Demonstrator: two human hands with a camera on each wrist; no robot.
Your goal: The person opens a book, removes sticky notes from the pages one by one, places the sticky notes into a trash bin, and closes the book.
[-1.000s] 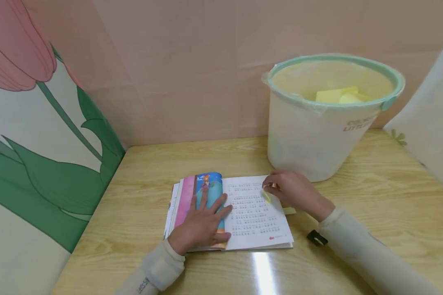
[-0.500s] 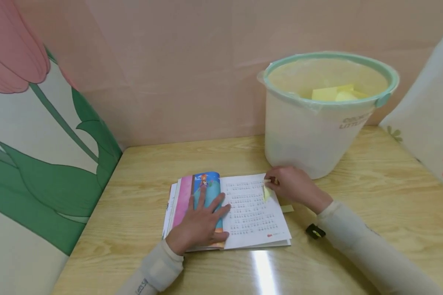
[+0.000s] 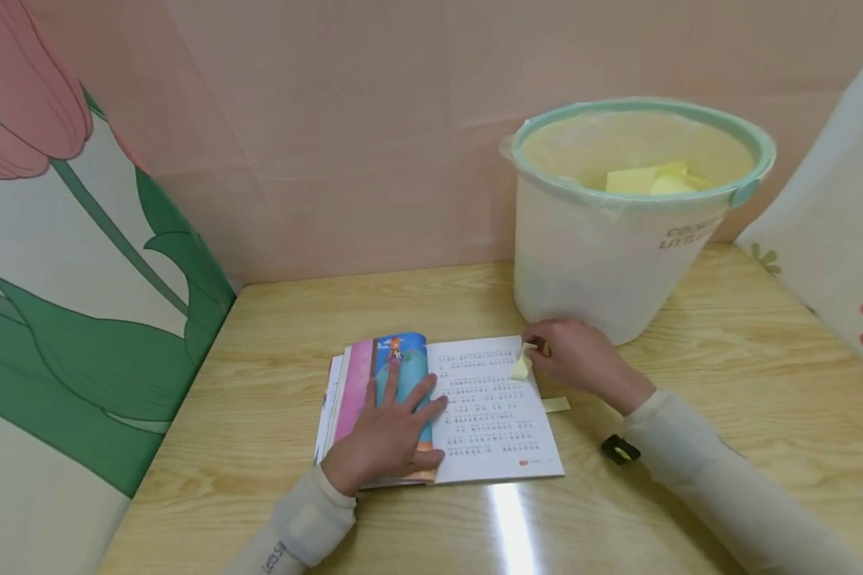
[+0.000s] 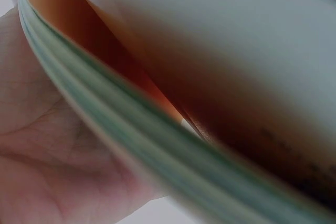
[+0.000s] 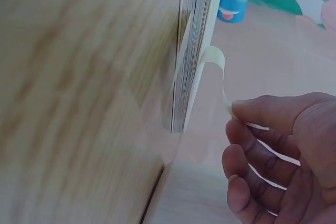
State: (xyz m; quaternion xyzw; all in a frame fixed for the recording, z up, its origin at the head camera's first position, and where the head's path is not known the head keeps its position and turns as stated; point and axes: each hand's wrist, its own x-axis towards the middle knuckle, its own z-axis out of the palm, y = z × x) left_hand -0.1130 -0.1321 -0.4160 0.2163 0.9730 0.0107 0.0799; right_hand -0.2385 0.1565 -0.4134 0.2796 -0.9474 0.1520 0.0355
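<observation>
An open book point(image 3: 485, 439) lies on the wooden table, with a colourful picture page on the left and a text page on the right. My left hand point(image 3: 388, 435) rests on the picture page, fingers spread. The left wrist view has the palm point(image 4: 52, 145) beside the blurred page edges point(image 4: 126, 108). At the text page's upper right edge, my right hand point(image 3: 578, 359) pinches a pale yellow sticky strip point(image 3: 521, 367) between thumb and forefinger. In the right wrist view this strip point(image 5: 214, 54) arches from the page to the fingertips. Another yellow tab point(image 3: 557, 405) sticks out below it.
Behind the right hand stands a tall translucent bin point(image 3: 590, 263) with a green rim, yellow paper point(image 3: 643, 177) inside. A small black object point(image 3: 620, 449) is near the right sleeve. A pink wall covering point(image 3: 367, 144) closes off the back.
The right hand has drawn slightly back and to the right of the page edge, and the strip now curls up from the page. The left hand stays in place on the book.
</observation>
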